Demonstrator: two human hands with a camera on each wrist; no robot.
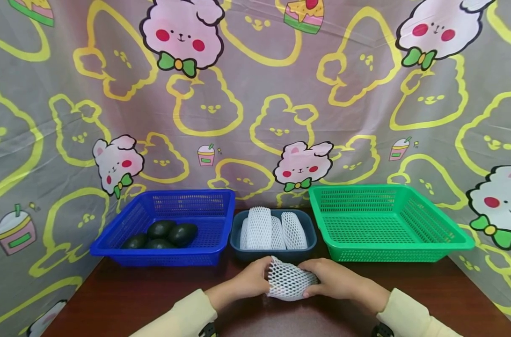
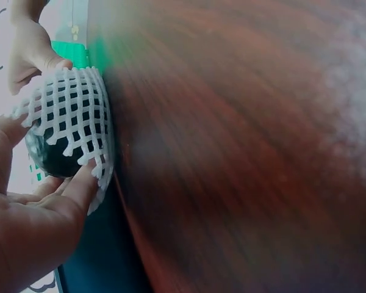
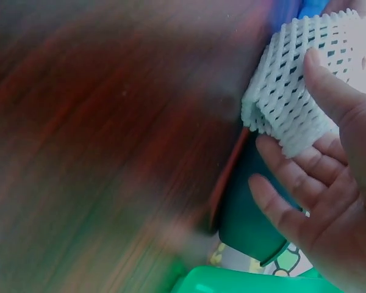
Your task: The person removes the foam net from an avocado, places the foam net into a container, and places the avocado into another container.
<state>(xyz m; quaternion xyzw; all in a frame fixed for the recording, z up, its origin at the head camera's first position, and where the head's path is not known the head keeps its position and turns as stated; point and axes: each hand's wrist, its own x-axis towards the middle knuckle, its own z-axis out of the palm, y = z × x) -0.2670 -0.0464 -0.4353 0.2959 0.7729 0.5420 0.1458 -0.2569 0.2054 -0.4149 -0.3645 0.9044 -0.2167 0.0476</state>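
A white foam net sleeve [image 1: 290, 282] is held between both hands above the table's front middle. Inside it, a dark green avocado [image 2: 47, 151] shows through the sleeve's open end in the left wrist view. My left hand [image 1: 252, 279] grips the rim of that end, thumb on one side and fingers on the other. The other end is held by my right hand [image 1: 337, 279], its thumb lying on the mesh [image 3: 311, 79] and its fingers beneath. In the right wrist view the avocado is hidden by the net.
Several avocados [image 1: 183, 234] lie in a blue basket [image 1: 213, 255] at the left. Behind the hands, a dark blue-grey tub [image 1: 272, 255] holds several white foam nets [image 1: 259, 229]. A green basket [image 1: 386, 255] stands at the right. A patterned cloth [image 1: 255, 93] hangs behind everything.
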